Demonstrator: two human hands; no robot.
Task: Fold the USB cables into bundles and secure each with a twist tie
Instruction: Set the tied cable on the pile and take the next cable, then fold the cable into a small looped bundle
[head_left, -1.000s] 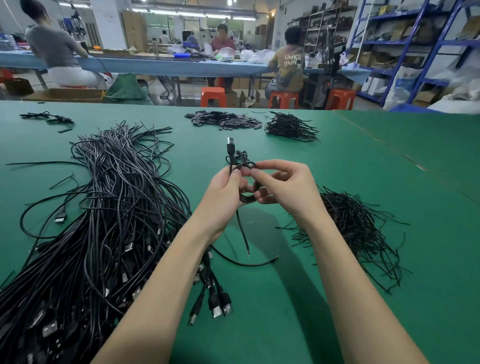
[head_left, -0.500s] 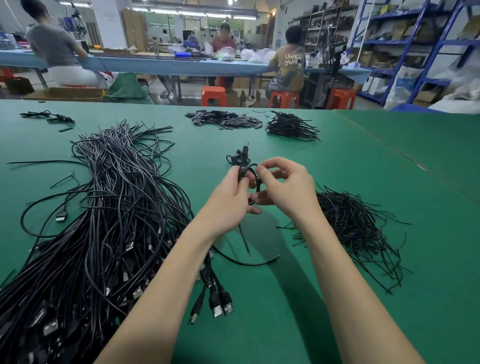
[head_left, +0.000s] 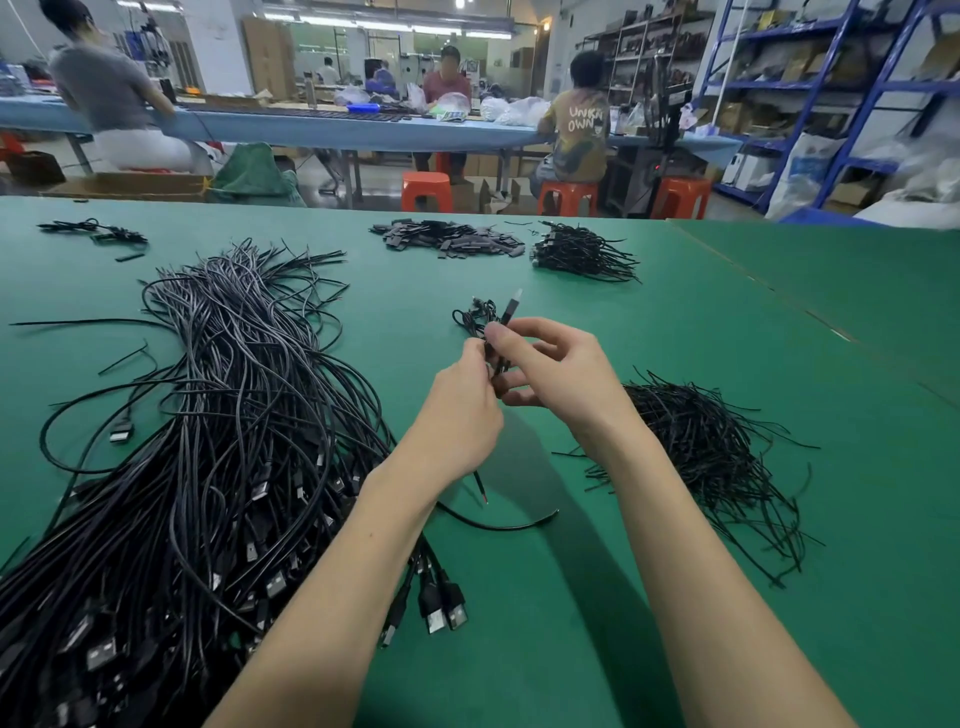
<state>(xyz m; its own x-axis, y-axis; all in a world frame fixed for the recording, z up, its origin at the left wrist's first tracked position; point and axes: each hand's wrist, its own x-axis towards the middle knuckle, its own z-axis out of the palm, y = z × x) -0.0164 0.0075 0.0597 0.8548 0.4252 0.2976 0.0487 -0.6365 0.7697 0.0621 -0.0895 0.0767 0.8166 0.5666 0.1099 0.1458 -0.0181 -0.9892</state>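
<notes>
Folding stage of one bundle, head view: the left hand (head_left: 460, 410) and the right hand (head_left: 558, 374) meet above the green felt-like table top (head_left: 649, 597), both closed on a thin black USB cable (head_left: 496, 358) gathered into short loops between them. The right thumb and forefinger pinch the loops near the top, where the cable's plug (head_left: 511, 306) sticks up and away from the person; the left fingers curl round the loops from the other side, and a free tail with a bared wire end (head_left: 480, 488) hangs below the left hand. Whether a tie is already on the loops cannot be told — the fingers hide the middle of the bundle. Loose black twist ties (head_left: 711, 457) lie in a heap just right of the right wrist; the large heap of unfolded black USB cables (head_left: 208, 441) lies to the left, and a small finished-looking coil (head_left: 470, 317) rests on the table just beyond the hands. Judged step: the last folds are being gathered. The next move probably calls for one hand to keep the loops clamped while the other frees itself to take a single tie — letting go too soon would let the loops spring open
</notes>
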